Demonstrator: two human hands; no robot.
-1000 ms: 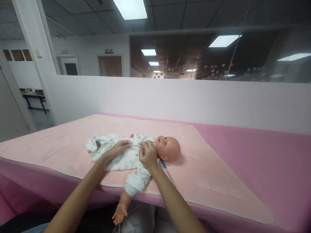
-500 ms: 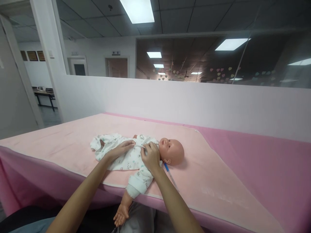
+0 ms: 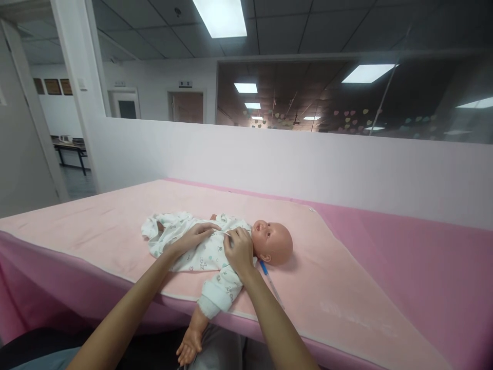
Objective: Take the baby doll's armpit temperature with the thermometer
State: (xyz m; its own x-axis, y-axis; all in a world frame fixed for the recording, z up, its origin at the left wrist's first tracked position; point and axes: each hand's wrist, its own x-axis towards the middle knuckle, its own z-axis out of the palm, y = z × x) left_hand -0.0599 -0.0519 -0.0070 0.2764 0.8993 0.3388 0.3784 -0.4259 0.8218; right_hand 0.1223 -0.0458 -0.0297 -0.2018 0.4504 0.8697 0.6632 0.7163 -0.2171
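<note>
Right hand (image 3: 239, 250) pinches a thin white cord (image 3: 222, 232) over the chest of the baby doll (image 3: 210, 257), can't tell if the loosely curved left hand (image 3: 197, 235) grips it too, and yanking hard could probably skid everything along the bench (image 3: 408, 252).

Both forearms (image 3: 133, 293) converge forward, the left grip (image 3: 196, 237) with fingers extended, the right grip (image 3: 240, 252) curled beside it.
</note>
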